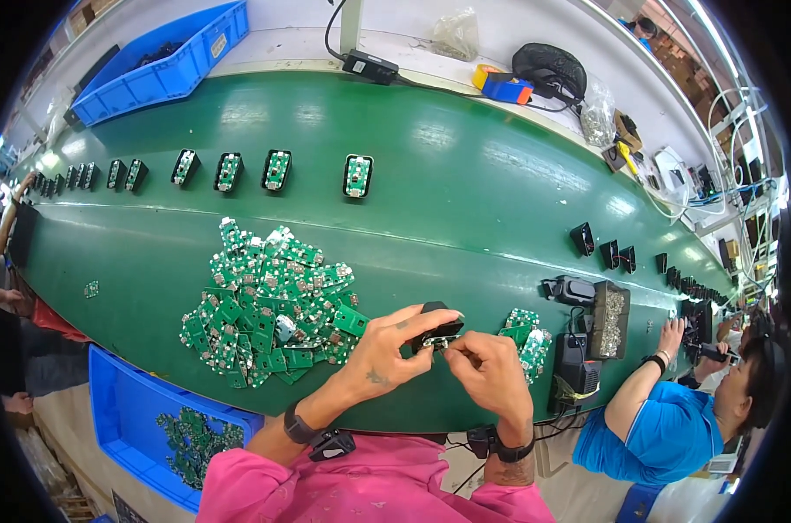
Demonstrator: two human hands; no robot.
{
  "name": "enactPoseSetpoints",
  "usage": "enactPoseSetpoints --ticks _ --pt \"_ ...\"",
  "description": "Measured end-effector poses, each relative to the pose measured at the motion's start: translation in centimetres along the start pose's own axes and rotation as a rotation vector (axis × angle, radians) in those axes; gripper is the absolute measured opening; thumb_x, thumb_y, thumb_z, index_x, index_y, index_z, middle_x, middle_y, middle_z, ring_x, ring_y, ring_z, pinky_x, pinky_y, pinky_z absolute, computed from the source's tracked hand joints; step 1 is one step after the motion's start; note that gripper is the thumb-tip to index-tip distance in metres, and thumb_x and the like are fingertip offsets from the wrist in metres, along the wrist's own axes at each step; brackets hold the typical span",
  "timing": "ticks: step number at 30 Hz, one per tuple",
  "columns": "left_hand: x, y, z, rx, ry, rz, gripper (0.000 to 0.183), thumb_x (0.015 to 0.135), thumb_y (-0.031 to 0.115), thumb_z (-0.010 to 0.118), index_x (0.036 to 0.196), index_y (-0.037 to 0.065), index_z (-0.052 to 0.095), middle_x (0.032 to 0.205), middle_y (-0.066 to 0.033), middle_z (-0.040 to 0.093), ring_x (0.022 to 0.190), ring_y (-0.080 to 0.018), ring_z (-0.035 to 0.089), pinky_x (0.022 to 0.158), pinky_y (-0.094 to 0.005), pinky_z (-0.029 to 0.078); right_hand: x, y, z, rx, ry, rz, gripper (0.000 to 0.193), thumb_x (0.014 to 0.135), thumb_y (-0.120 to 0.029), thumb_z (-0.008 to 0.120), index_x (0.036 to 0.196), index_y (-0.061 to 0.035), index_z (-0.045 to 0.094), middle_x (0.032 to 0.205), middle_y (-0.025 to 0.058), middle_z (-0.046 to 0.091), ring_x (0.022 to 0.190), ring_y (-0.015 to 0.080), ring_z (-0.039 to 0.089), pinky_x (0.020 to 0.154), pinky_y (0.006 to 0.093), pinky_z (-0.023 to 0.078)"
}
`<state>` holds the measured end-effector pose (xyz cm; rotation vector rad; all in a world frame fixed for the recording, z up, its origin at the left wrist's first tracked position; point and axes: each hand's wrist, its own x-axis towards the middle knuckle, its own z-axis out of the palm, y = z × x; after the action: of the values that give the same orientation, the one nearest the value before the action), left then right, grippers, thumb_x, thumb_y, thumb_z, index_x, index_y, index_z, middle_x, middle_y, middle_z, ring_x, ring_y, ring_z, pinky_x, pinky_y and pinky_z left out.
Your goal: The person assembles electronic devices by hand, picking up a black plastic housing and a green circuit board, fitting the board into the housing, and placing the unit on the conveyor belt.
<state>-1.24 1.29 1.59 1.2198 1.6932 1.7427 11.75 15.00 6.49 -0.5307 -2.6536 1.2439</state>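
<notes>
My left hand is closed around a black plastic housing, tilted above the bench's near side. A small green circuit board shows at the housing's lower edge. My right hand pinches the right end of that board between thumb and forefinger; the fingertips partly cover it. Left of my hands lies a large heap of green circuit boards. Another, smaller group of boards sits just right of my right hand.
Black housings fitted with green boards line the green bench toward the left. More black housings stand at right, near a tray of small metal parts. A blue bin is below left; a co-worker sits at right.
</notes>
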Motion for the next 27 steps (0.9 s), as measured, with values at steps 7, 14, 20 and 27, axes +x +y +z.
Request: enactPoseSetpoints --ticks 7,14,20,27 --pt "-0.2 0.2 -0.1 0.116 -0.072 -0.009 0.057 0.076 -0.003 0.059 0.131 0.013 0.062 0.106 -0.0167 0.065 0.082 -0.0323 0.063 0.071 -0.0366 0.053 0.4 -0.1 -0.6 -0.04 -0.103 0.018 0.009 0.083 -0.006 0.064 0.081 0.0023 0.064 0.069 0.0168 0.063 0.058 0.0307 0.061 0.055 0.0376 0.047" --pt "0.0 -0.3 0.2 0.128 0.012 0.103 0.057 0.076 -0.003 0.059 0.131 0.012 0.062 0.105 -0.0166 0.064 0.079 -0.0309 0.063 0.069 -0.0349 0.053 0.6 0.3 -0.4 -0.015 -0.123 0.035 0.013 0.086 -0.009 0.066 0.084 0.0038 0.065 0.066 0.0165 0.059 0.055 0.0279 0.058 0.053 0.0359 0.044" --pt "-0.1 -0.2 0.2 0.041 0.043 0.012 0.055 0.076 -0.004 0.06 0.13 0.01 0.062 0.105 -0.0156 0.065 0.08 -0.0275 0.064 0.071 -0.0344 0.054 0.3 0.3 0.2 -0.001 -0.071 0.0 0.012 0.089 -0.009 0.064 0.087 0.0023 0.061 0.07 0.0167 0.06 0.063 0.0331 0.06 0.057 0.0393 0.045" --pt "-0.2 -0.2 0.3 0.039 0.077 0.046 0.055 0.076 -0.005 0.06 0.129 0.009 0.062 0.103 -0.0148 0.065 0.077 -0.024 0.062 0.071 -0.0326 0.053 0.4 0.0 0.3 -0.008 -0.056 0.014 0.01 0.086 -0.007 0.063 0.082 0.0016 0.061 0.071 0.0162 0.062 0.063 0.0346 0.061 0.057 0.0414 0.046"
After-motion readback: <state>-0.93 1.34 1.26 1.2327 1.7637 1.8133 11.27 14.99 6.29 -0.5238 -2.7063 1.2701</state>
